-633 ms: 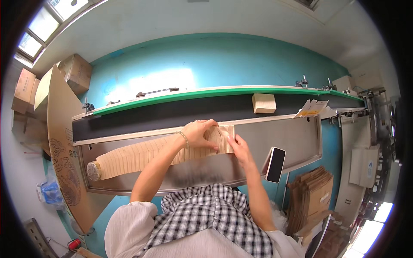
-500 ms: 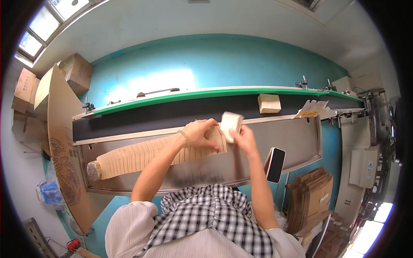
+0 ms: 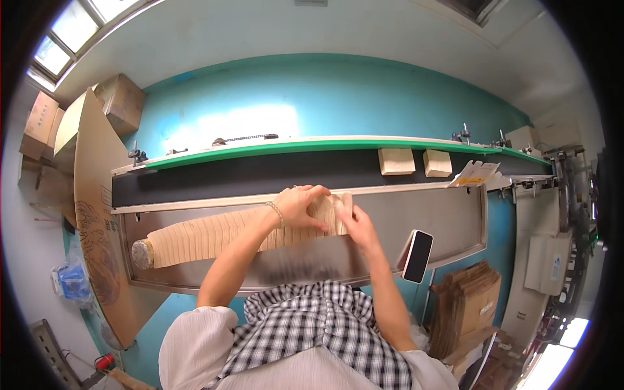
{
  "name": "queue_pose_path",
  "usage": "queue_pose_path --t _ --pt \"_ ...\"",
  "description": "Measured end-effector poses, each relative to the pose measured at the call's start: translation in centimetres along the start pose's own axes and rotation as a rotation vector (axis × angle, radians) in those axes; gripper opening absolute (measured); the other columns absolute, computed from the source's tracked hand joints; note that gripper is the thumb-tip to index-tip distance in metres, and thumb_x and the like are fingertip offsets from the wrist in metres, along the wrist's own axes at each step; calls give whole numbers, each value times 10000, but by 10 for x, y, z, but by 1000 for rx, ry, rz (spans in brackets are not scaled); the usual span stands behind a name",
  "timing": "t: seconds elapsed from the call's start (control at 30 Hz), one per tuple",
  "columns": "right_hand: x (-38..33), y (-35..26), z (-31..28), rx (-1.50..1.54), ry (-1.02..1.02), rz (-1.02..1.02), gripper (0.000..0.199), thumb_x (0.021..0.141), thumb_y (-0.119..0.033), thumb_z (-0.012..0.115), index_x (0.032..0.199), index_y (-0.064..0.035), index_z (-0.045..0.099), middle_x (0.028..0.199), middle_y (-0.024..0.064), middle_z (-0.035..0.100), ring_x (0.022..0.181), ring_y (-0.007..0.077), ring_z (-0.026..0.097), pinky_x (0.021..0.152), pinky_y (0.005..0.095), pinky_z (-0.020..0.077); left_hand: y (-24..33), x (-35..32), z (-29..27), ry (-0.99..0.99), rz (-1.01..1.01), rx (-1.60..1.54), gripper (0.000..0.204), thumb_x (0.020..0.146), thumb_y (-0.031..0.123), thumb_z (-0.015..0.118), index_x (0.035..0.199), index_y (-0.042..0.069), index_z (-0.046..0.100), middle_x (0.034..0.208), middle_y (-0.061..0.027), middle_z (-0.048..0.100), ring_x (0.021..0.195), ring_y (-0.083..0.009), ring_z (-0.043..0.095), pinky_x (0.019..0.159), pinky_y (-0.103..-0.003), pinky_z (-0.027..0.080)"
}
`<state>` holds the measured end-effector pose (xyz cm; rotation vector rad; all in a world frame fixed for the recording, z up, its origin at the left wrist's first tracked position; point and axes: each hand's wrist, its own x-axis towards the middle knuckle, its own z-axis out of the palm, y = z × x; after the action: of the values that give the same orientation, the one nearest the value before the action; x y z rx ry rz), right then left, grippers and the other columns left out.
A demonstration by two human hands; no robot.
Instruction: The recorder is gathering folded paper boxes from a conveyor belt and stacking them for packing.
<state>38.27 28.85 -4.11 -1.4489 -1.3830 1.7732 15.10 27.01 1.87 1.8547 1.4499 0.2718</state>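
Head view: a steel worktop (image 3: 429,218) with raised edges acts as a shallow tray, holding a long row of flat tan cartons (image 3: 214,235) running from nine o'clock to centre. Beyond it at twelve o'clock, a black conveyor belt (image 3: 260,174) carries two small tan boxes (image 3: 396,161) toward two o'clock. The left hand (image 3: 300,207) lies curled over the row's end; the right hand (image 3: 356,227) pinches the end cartons in a closed grip. A phone (image 3: 417,255) leans at four o'clock.
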Motion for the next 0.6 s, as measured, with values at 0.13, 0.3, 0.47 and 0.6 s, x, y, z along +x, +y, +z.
queue_pose_path --t 0.13,0.3,0.47,0.6 --pt "40 -4 -27 156 81 -88 262 973 -184 645 1153 6 624 1108 102 686 892 149 665 773 305 551 4 6 3 25 38 -43 825 688 557 835 1326 141 517 1212 -172 646 1070 -364 652 916 -429 527" --pt "43 -9 -6 213 79 30 349 1004 -347 614 1174 -47 560 1050 99 683 866 162 673 757 301 559 -9 1 12 46 6 -51 834 673 563 846 1313 136 522 1203 -182 645 1074 -372 646 920 -435 524" --pt "-6 -9 37 -82 -50 -196 326 998 -265 628 1178 7 633 972 60 674 858 107 627 759 285 519 -7 -14 -5 49 35 -5 917 682 543 848 1417 143 473 1244 -186 636 1065 -380 654 909 -429 534" --pt "6 3 15 260 -58 62 365 932 -244 701 1185 8 630 1038 80 689 933 135 637 829 292 521 -19 -15 -4 82 90 -64 877 655 547 843 1367 157 510 1213 -186 643 1050 -381 652 908 -449 529"
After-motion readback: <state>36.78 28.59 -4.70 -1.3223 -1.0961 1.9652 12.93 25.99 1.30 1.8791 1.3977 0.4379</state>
